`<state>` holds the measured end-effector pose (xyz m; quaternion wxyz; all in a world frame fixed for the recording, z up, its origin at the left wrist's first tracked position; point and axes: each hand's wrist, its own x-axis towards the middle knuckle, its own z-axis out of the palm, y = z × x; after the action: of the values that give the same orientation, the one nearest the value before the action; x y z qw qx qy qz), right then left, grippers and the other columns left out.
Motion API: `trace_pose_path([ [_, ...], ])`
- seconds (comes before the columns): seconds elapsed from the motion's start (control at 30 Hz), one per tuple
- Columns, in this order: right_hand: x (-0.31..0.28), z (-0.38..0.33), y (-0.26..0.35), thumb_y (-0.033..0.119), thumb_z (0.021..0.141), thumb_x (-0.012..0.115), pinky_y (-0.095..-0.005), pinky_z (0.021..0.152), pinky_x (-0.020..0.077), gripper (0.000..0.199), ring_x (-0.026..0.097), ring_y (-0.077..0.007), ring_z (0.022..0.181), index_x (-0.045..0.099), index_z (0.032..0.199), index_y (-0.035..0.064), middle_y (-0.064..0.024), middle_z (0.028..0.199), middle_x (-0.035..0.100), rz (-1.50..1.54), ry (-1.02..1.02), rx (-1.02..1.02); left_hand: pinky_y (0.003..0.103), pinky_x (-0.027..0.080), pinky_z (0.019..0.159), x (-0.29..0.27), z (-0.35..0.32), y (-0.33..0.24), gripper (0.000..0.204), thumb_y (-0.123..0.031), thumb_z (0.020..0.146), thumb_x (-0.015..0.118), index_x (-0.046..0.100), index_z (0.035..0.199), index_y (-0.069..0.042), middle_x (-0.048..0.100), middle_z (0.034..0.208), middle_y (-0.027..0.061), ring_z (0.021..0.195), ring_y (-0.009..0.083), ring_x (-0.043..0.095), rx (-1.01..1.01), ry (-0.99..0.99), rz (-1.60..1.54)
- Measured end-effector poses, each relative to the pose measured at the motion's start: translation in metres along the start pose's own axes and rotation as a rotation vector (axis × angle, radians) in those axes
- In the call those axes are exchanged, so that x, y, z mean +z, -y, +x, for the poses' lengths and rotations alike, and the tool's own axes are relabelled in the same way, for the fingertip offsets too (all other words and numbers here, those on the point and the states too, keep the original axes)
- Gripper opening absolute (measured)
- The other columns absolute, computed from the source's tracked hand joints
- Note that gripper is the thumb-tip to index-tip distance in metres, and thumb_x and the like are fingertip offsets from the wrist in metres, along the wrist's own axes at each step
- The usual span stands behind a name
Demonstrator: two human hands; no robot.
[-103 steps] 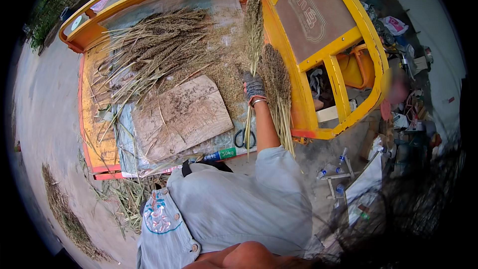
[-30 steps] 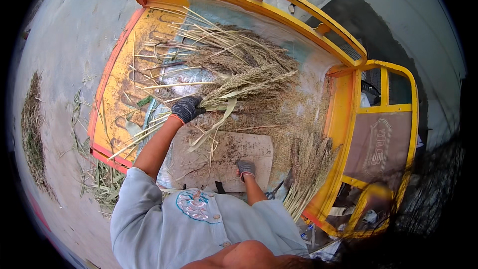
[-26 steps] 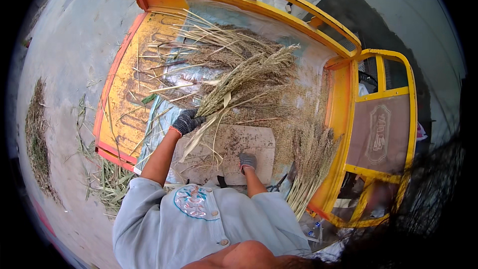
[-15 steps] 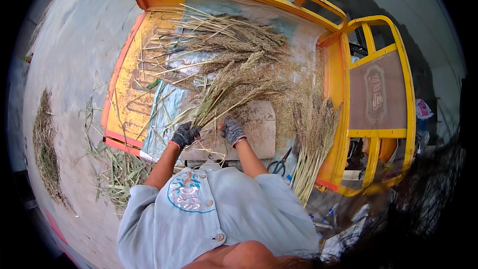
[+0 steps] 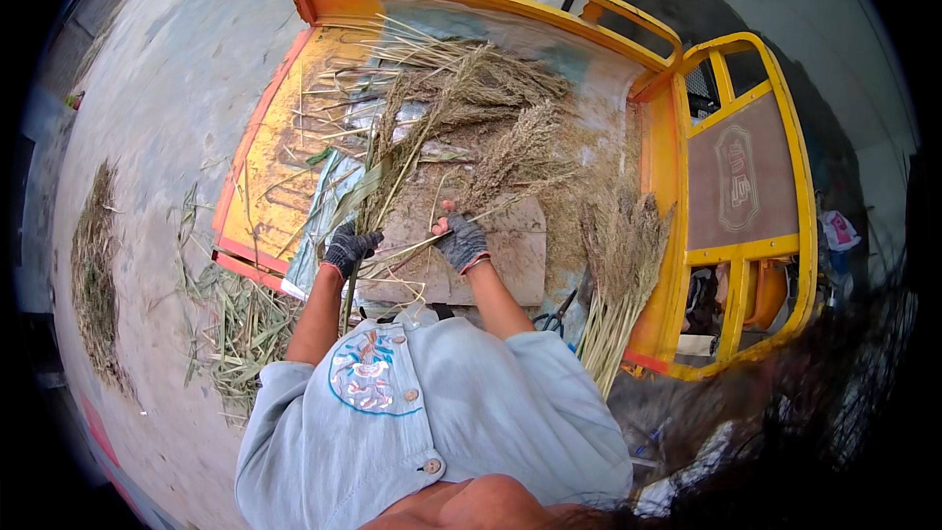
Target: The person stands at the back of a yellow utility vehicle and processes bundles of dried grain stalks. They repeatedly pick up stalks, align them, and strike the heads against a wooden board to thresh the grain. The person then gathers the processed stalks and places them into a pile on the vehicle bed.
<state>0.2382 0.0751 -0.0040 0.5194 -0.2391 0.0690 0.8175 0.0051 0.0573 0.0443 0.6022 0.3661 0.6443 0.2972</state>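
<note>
Near the board, our left hand closes round leafy stalks and our right hand curls round a seed-headed bunch, gripping low, probably so the heads stay free.

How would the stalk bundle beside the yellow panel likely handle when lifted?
The bundle is probably light, given its slender stalks. Its feathery heads may bend and shed, as loose bits lie nearby. No tie shows, so it might splay.
</note>
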Motion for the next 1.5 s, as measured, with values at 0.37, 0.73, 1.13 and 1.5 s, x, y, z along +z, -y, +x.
trace_pose_path([
  [0.37, -0.018, 0.019, -0.024, 0.003, 0.083, 0.046, -0.0289, 0.045, 0.0407, 0.022, 0.047, -0.0138, 0.058, 0.056, 0.102, 0.0065, -0.0057, 0.088, 0.058, -0.508, -0.357, -0.030, 0.023, 0.044, 0.051, 0.060, -0.008, -0.002, 0.020, -0.016, 0.078, 0.062, 0.058, 0.094, -0.005, 0.059, 0.075, 0.0021, 0.060, 0.0096, 0.052, -0.047, 0.309, -0.233],
  [0.73, -0.003, -0.015, -0.014, 0.013, 0.085, 0.049, -0.0233, 0.040, 0.0308, 0.015, 0.038, -0.0104, 0.046, 0.049, 0.098, 0.0039, -0.0062, 0.076, 0.053, -0.256, -0.125, 0.058, 0.024, 0.047, 0.048, 0.050, -0.006, -0.029, 0.015, -0.015, 0.079, 0.060, 0.055, 0.088, -0.004, 0.059, 0.072, 0.0051, 0.059, 0.0125, 0.055, -0.086, 0.181, -0.333],
  [1.13, 0.021, -0.012, 0.012, 0.015, 0.084, 0.046, -0.0231, 0.037, 0.0256, 0.009, 0.037, -0.0101, 0.043, 0.051, 0.081, 0.0083, -0.0032, 0.064, 0.051, -0.163, -0.162, -0.106, 0.026, 0.033, 0.038, 0.060, 0.012, 0.039, 0.013, -0.013, 0.078, 0.060, 0.056, 0.087, -0.005, 0.050, 0.055, -0.0001, 0.042, 0.0093, 0.042, 0.239, -0.051, 0.120],
  [1.5, 0.027, -0.011, 0.034, 0.021, 0.086, 0.048, -0.0281, 0.041, 0.0318, 0.017, 0.039, -0.0165, 0.046, 0.050, 0.077, 0.0081, -0.0026, 0.044, 0.036, 0.013, -0.049, -0.237, 0.025, 0.037, 0.045, 0.044, 0.010, 0.038, 0.027, -0.017, 0.075, 0.065, 0.059, 0.097, -0.003, 0.057, 0.067, 0.0008, 0.049, 0.0094, 0.044, 0.191, 0.030, 0.000],
])
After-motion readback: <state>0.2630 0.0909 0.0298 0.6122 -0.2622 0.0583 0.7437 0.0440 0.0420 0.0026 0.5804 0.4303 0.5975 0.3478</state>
